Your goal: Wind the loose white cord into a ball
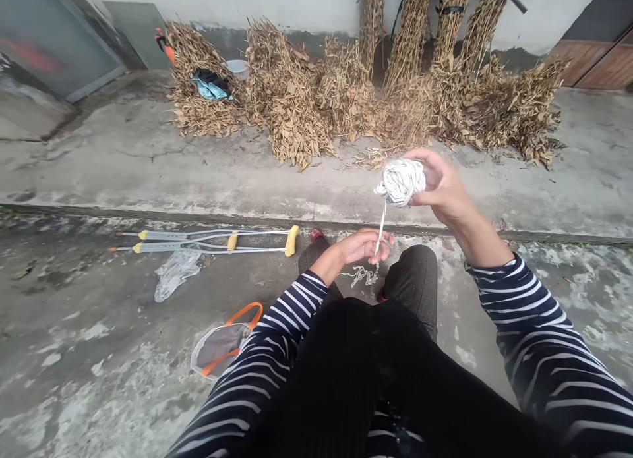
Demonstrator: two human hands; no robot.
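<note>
My right hand (442, 184) holds up a wound ball of white cord (403, 181), thumb below it and fingers behind. A single taut strand (381, 229) runs down from the ball to my left hand (363, 246), which is lower and closer to my knees. The fingers of that hand are closed around the strand. Beneath it, a loose crinkled length of white cord (364, 275) hangs or lies between my legs; I cannot tell whether it touches the ground.
Crutches (212, 240) lie on the concrete to the left, with a clear plastic bag (177, 273) beside them. Nearer stands an open bag with orange handles (220, 349). Ahead, past a raised concrete step (173, 174), bundles of dried stalks (297, 102) lean against the wall.
</note>
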